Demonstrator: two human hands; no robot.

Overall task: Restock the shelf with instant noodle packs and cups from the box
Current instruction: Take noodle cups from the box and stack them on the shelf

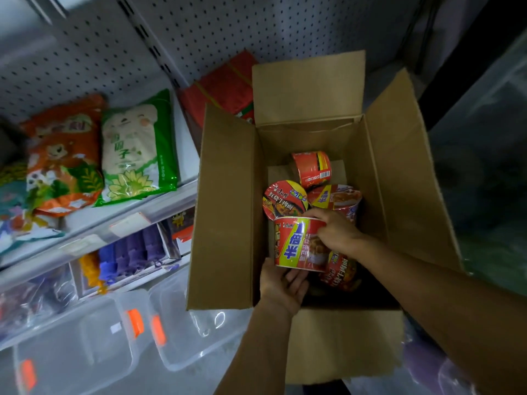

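Note:
An open cardboard box stands against the shelf. Inside it lie several red instant noodle cups, among them one on its side at the back and one showing its lid. A red and yellow noodle cup is tipped on its side above the others. My right hand grips its rim from the right. My left hand cups its base from below, fingers curled under it. Red noodle packs lie on the shelf behind the box.
An orange snack bag and a green-and-white bag lie on the upper shelf board. Purple packets fill the shelf below. Clear plastic bins with orange clasps stand on the floor at left. A pegboard back wall rises behind.

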